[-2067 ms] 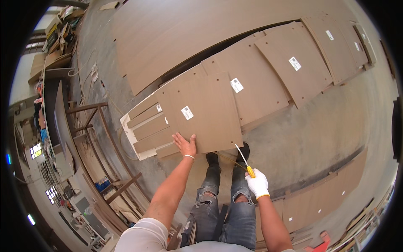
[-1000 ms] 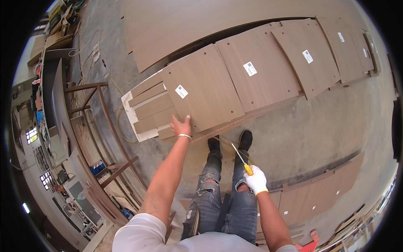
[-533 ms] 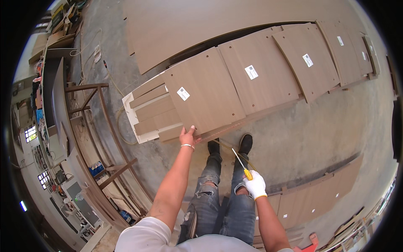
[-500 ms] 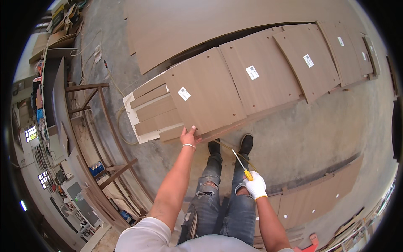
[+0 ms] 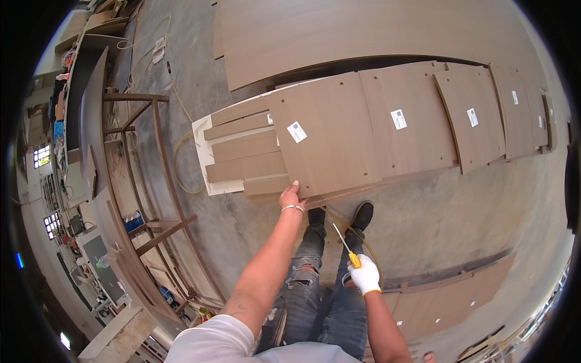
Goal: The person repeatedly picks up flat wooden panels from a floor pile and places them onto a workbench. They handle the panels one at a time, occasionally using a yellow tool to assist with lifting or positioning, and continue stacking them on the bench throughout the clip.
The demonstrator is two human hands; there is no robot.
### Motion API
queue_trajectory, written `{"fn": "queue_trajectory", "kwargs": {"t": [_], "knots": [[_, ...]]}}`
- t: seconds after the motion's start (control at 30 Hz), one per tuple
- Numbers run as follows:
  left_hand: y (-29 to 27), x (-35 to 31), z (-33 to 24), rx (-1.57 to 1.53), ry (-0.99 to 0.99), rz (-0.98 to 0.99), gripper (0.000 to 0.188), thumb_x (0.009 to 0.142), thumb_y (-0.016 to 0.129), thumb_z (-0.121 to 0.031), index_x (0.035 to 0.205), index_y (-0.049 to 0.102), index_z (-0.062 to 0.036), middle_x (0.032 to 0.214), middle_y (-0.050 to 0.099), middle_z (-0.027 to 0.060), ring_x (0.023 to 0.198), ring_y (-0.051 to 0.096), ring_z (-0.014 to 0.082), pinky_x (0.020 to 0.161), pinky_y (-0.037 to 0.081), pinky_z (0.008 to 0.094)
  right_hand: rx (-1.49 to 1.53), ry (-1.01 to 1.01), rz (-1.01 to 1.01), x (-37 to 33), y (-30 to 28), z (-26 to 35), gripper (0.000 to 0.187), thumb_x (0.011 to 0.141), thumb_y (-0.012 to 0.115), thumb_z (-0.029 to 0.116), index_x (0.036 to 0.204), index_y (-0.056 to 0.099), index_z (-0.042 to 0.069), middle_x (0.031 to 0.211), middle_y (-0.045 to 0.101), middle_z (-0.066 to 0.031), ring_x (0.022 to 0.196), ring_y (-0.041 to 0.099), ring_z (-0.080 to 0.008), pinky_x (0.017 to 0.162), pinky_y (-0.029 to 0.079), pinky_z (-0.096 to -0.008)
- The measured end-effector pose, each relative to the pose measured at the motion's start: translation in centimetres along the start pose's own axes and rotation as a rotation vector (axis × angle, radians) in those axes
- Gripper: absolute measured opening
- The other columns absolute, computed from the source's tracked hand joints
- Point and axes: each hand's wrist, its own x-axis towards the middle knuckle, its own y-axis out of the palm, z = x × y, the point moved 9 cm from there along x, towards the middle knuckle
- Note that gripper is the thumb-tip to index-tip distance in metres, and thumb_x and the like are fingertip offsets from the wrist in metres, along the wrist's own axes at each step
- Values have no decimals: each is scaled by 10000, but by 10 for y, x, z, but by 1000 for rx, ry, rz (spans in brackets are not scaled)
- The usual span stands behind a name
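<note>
—Left hand [image 5: 292,196] shifted from lying flat to the brown panel's [image 5: 324,136] near-left corner; thumb atop, can't tell if fingers grip.
—Panel?
—Flat, white-labelled, overlapping slim boards [image 5: 242,146]; long axis runs away.
—Screwdriver [image 5: 354,260]?
—Yellow-handled, gripped in gloved right hand [image 5: 366,276], tip forward-left.

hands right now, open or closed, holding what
Left hand: thumb on the near edge of the panel, fingers partly hidden; cannot tell if it grips.
Right hand: gloved, closed around the screwdriver.
</note>
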Motion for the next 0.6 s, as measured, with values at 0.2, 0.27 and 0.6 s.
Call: {"fn": "queue_trajectory", "kwargs": {"t": [0.2,0.27,0.6], "knots": [[-20,7,-50,78,62,274,492,910,768,-310,1249,577,-8,1190,643,138,1081,613,351,923,515,570,18,-21,-46,2,-27,4,141,784,723,199,895,702,115,969,689,-152,950,664,-363,846,525,-443],[-38,8,-67,89,78,309,566,907,762,-378,1265,560,11,1212,632,150,1114,602,364,951,503,579,18,-34,-50,3,-30,7,131,787,718,190,896,703,119,975,690,-148,952,664,-361,851,525,-443],[-56,-6,-3,-227,-159,155,951,838,751,-592,1449,365,25,1485,422,216,1367,419,412,1103,352,665,-100,-9,-13,8,-5,21,125,791,719,206,875,689,119,972,681,-159,943,661,-368,846,523,-438]]}}
